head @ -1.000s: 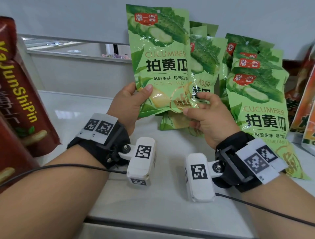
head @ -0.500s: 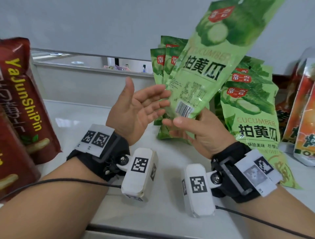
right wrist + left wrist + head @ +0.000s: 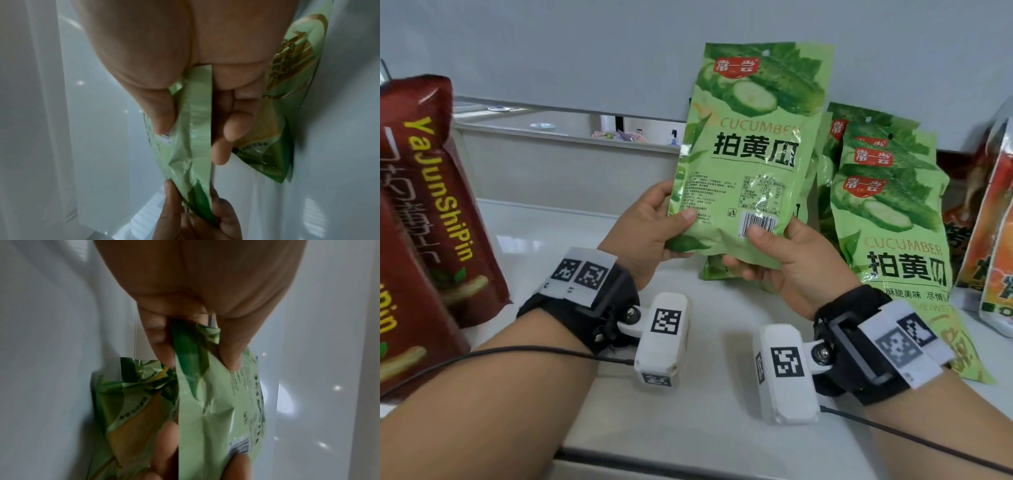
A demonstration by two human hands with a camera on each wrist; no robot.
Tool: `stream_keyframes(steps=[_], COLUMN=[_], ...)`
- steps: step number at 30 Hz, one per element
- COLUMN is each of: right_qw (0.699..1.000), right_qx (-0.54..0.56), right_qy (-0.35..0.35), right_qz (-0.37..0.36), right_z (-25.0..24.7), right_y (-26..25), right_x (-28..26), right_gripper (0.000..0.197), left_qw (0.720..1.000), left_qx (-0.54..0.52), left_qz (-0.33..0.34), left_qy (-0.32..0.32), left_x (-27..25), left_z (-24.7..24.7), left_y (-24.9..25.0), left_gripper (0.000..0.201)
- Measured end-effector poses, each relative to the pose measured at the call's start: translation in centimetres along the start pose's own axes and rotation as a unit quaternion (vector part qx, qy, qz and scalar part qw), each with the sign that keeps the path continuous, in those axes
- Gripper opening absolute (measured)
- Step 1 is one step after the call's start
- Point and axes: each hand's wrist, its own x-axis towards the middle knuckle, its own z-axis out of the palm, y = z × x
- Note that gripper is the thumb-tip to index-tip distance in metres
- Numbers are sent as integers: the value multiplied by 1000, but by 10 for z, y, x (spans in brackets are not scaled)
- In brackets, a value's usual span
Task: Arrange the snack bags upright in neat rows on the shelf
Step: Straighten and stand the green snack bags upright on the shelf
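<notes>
Backdrop: a plain pale wall (image 3: 551, 41) is rising behind a white shelf (image 3: 544, 240), which is carrying every bag in view.
Left of the held bag: tall brown snack bags (image 3: 441, 192) are leaning at the shelf's left end, well apart from it.
Left hand (image 3: 650, 233): it is pinching the held bag's lower left corner, thumb on the face turned toward the person, fingers curled behind.
Held bag (image 3: 750, 154): this green cucumber snack bag is hanging upright above the shelf, barcode side facing the person.
Right hand (image 3: 787, 260): it is clamping the bag's lower right edge, thumb over the barcode.
Right of the held bag: a row of green cucumber bags (image 3: 887, 205) is standing just beside it; orange bags (image 3: 993, 240) are standing beyond them.
Risk: set down as it is, the bag would probably be showing its back; the slick film might also be slipping from such shallow corner pinches, or nudging the standing row over.
</notes>
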Motion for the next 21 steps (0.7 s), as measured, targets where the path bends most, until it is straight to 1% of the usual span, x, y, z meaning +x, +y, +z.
stream_keyframes(steps=[2, 4, 6, 9, 10, 11, 13, 14, 17, 19, 21], right_qw=[1000, 1000, 1000, 998, 997, 997, 996, 996, 998, 998, 999], right_qx=[-9, -20, -30, -28, -19, -7, 0, -7, -34, -41, -31], right_qy=[6, 10, 9, 35, 52, 65, 77, 74, 45, 24, 21], right_qz=[5, 8, -2, -41, -48, -51, -49, -46, -35, -31, -31], right_z=[-4, -6, -6, -7, -8, -9, -11, -12, -11, -10, -9], right_y=[3, 5, 5, 4, 3, 3, 2, 3, 6, 8, 8], right_x=[2, 4, 4, 6, 7, 7, 8, 8, 8, 8, 7], right_gripper=[24, 15, 16, 29, 28, 23, 19, 20, 18, 17, 17], left_qw=[1000, 1000, 1000, 1000, 999, 999, 999, 999, 997, 995, 995], left_qx=[9, 17, 18, 23, 24, 21, 1, -15, -61, -91, -101], left_qz=[9, 18, 23, 18, 13, 4, -15, -23, -38, -33, -15], left_qy=[2, 5, 3, -10, -19, -27, -34, -32, -11, 2, 9], left_x=[0, 0, 2, 1, 0, -1, 0, 0, 1, 2, 3], left_z=[1, 2, 0, -1, -1, -1, 0, 1, 2, 1, 1], left_y=[-1, -2, -3, -3, -4, -4, -5, -5, -4, -4, -4], left_gripper=[29, 28, 28, 29, 31, 32, 31, 30, 43, 38, 33])
